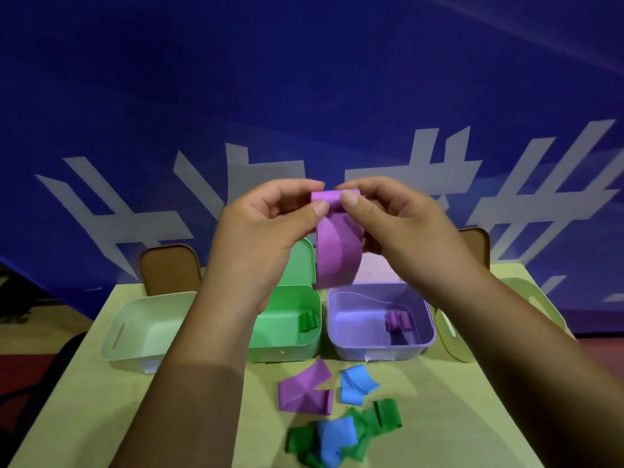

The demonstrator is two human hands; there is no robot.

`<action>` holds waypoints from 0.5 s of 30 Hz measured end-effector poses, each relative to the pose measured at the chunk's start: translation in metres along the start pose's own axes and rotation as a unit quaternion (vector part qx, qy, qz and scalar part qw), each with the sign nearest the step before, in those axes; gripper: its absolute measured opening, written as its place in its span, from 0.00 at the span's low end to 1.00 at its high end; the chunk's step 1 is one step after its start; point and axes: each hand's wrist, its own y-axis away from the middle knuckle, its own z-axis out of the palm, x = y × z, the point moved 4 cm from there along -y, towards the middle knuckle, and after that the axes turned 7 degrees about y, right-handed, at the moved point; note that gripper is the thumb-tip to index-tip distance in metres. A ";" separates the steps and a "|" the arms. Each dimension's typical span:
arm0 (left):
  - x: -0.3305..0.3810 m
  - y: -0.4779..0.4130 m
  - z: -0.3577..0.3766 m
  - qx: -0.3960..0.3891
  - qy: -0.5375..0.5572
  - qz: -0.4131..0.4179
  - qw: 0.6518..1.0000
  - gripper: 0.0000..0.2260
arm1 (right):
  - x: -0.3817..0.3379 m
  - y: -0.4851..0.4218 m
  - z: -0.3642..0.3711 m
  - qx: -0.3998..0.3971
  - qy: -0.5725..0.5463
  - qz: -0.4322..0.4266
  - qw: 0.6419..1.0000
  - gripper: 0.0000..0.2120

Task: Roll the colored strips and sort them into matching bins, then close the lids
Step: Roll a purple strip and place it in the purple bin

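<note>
Aloft, left hand (270,228), right hand (398,224) pinch purple strip (337,256) top edge.

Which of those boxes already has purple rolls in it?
The lilac bin, right of the green bin: purple rolls lie by its right wall, whereas the green one holds green rolls.

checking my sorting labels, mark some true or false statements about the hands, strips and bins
1. The left hand and right hand both pinch the long purple strip. True.
2. The green plastic bin holds blue rolls. False: it holds green rolls.
3. The purple plastic bin is closed. False: it stands open, with purple rolls inside.
4. Crumpled blue strips lie on the yellow-green table. True.
</note>
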 end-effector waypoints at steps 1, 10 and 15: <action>0.000 0.000 0.005 0.000 0.002 0.000 1.000 0.11 | 0.002 -0.002 -0.004 0.006 0.011 -0.002 1.000 0.08; -0.012 -0.002 0.076 0.013 0.016 -0.045 0.999 0.09 | 0.028 -0.006 -0.069 0.036 0.043 -0.019 0.998 0.07; -0.019 -0.005 0.113 0.030 -0.022 -0.020 0.999 0.05 | 0.044 0.004 -0.101 0.020 0.006 -0.006 1.000 0.07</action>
